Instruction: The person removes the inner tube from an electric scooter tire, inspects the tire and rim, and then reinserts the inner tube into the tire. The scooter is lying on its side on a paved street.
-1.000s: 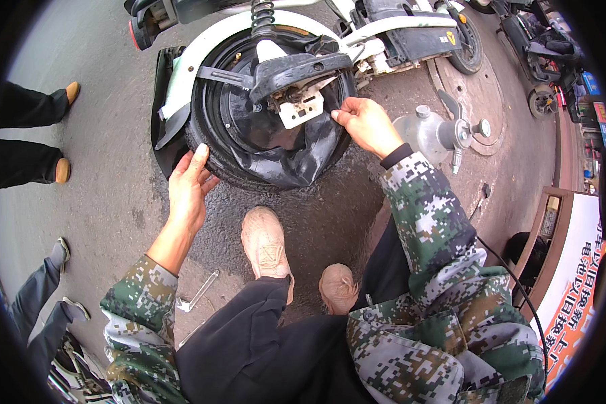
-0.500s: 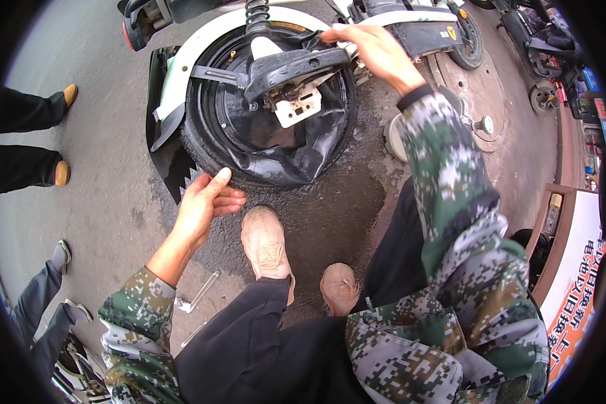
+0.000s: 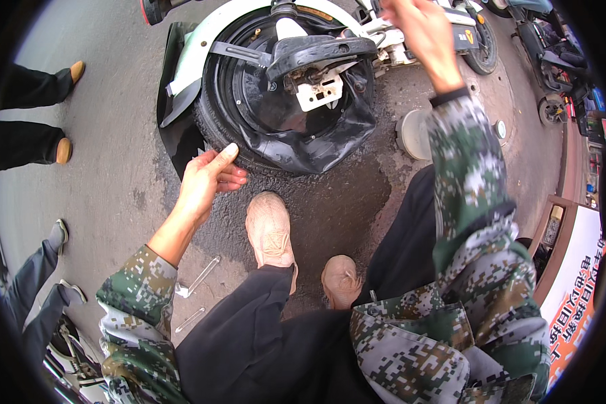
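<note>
A scooter lies on its side, its wheel facing me. A slack black inner tube (image 3: 323,145) bulges out along the lower right of the tyre (image 3: 215,124). Across the wheel runs a black arm (image 3: 323,48) with a white metal bracket (image 3: 321,93). My left hand (image 3: 209,180) is at the tyre's lower left edge, thumb stretched out and fingers loosely bent, holding nothing I can see. Over the scooter's body at the upper right, my right hand (image 3: 424,34) is raised; its fingers are bent, blurred and partly cut off by the top edge.
Metal tools, a wrench-like one (image 3: 198,276) and a thinner one (image 3: 190,320), lie on the wet ground by my left leg. A round pale container (image 3: 414,135) sits right of the wheel. Bystanders' legs (image 3: 30,143) are at left; a signboard (image 3: 576,289) stands at right.
My right hand has lifted from the wheel's upper right side, moving up and right. My left hand stays by the tyre. The view has shifted slightly, so the wheel appears higher and farther right.
</note>
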`<state>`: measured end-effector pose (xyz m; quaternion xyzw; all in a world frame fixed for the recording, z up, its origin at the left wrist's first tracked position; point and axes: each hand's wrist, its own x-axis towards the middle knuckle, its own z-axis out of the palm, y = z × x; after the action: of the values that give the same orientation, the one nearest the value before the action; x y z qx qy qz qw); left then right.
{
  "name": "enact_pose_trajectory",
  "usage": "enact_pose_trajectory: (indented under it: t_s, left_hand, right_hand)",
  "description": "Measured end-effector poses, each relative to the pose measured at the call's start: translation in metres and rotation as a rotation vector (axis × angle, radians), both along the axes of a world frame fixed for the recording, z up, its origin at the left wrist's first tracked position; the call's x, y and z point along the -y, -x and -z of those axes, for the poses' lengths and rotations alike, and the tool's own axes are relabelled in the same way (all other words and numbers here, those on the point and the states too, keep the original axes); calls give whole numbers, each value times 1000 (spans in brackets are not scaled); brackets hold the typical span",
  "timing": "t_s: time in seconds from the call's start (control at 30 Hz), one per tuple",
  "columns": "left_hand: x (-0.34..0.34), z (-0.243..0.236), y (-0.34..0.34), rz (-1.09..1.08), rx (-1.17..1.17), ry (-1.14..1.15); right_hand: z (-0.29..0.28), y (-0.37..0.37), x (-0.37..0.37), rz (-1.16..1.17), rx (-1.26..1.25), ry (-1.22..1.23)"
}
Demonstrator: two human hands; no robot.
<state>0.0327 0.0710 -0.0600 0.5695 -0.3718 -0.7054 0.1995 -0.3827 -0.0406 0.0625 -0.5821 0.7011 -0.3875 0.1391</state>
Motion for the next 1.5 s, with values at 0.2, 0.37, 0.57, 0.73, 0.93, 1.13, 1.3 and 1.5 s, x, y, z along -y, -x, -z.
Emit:
enact_pose_trajectory:
  t_s: [0.2, 0.37, 0.57, 0.73, 0.93, 1.13, 1.3, 1.5]
  left_hand:
    - [8, 6, -7, -24, 44, 64]
    - [21, -2, -3, -164, 126, 131]
    - [4, -5, 13, -235, 97, 33]
    - [14, -2, 10, -209, 60, 87]
    - [4, -10, 22, -266, 127, 80]
    - [15, 5, 12, -195, 89, 162]
    - [32, 15, -1, -343, 97, 221]
    - [-39, -38, 19, 461, 411, 353]
  right_hand:
    - [59, -10, -105, -111, 15, -308]
    - [112, -33, -124, -143, -58, -345]
    - [102, -27, -147, -115, 150, -558]
    - [118, -47, -165, -111, 646, -663]
    - [115, -74, -187, -148, 1028, -713]
    - [102, -125, -220, -307, 1039, -677]
    - [70, -111, -217, -620, 651, -693]
    - [49, -39, -170, -443, -22, -216]
